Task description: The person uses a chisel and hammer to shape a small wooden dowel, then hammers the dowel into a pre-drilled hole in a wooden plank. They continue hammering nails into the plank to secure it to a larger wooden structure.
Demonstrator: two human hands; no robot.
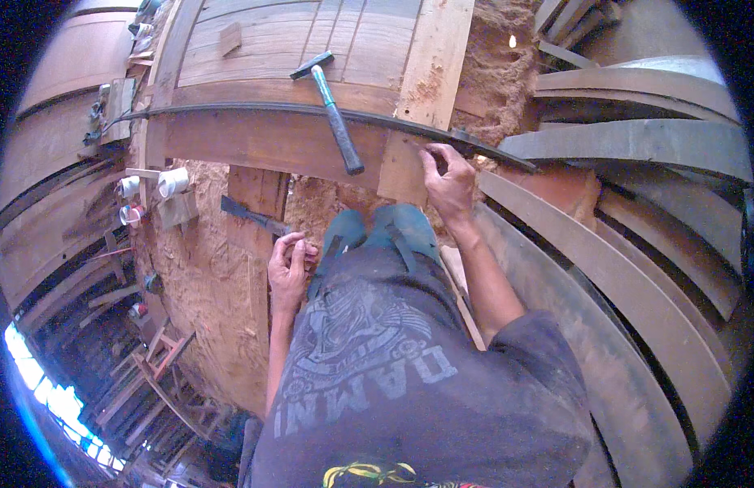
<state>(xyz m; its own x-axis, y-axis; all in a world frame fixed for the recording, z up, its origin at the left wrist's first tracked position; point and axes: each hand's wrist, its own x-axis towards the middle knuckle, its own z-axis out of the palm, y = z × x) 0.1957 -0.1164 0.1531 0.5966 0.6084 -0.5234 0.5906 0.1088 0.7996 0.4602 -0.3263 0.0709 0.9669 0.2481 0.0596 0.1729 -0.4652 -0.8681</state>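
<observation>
The hammer [334, 116] lay on a framed wooden panel [255, 65], its handle crossing a long dark bar [246, 106]. Right of the hammer, the right hand [451, 183] was beside a pale board [403, 171], thumb and forefinger drawn together; any item between them could not be made out. Below and left of the hammer, the left hand [290, 268] was loosely curled near a dark tool [251, 214]; contact could not be determined. White cups [173, 182] were farther left of the hammer, curved planks [629, 325] to its right.

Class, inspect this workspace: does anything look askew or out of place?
The hammer lies slantwise across the dark bar, and a loose wood offcut sits askew on the panel; both break its straight lines.
</observation>
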